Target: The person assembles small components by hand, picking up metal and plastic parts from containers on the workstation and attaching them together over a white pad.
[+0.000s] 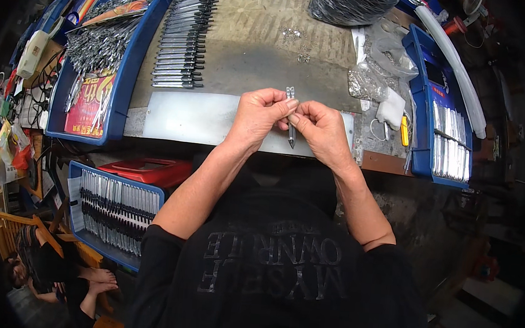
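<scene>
left hand (257, 117) and right hand (322, 131) both pinch the pen (291, 136), its long axis between them, tip bodyward.

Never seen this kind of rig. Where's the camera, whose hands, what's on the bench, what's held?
No machine here: these are a person's own bare hands. The one picture comes from the left of two fisheye cameras worn on the head, looking down, so straight edges bend toward its rim.

The left hand and right hand together pinch a slim pen-like piece, its dark pointed end toward the body.

On the workbench lie a column of similar pieces, a pale sheet along the near edge and a yellow tool. A blue tray of parts sits at the left.
</scene>
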Demonstrator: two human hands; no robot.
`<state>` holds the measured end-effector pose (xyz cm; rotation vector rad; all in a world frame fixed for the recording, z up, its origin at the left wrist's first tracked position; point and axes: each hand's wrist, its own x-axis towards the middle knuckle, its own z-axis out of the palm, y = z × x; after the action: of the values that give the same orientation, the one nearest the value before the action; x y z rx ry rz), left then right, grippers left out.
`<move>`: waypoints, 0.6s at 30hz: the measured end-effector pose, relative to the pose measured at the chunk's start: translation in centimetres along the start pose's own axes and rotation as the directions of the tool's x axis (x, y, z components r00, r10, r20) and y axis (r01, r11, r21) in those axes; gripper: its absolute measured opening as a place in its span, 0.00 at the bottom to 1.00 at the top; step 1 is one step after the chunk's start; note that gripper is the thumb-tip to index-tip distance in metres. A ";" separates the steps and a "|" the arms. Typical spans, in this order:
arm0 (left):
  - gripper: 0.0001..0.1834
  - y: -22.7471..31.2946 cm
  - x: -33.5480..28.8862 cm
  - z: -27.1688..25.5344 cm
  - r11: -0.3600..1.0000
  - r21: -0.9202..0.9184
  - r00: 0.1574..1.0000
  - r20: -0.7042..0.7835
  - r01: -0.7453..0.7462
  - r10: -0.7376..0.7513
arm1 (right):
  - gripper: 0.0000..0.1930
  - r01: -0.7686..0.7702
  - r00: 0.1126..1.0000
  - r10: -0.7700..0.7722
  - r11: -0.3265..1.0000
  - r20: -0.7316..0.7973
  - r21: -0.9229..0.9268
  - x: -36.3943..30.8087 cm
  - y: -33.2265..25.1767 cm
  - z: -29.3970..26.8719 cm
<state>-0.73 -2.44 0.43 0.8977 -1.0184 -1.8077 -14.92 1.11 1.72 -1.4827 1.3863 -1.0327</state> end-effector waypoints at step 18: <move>0.06 1.1 -0.9 -0.1 0.983 0.145 0.993 0.059 -0.109 0.101 | 0.09 0.165 0.982 -0.149 0.977 0.118 -0.137 0.0 -1.3 -2.2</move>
<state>0.12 -1.98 1.55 0.8725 -1.2235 -1.6917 -16.59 1.02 3.63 -1.7543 1.3084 -0.9485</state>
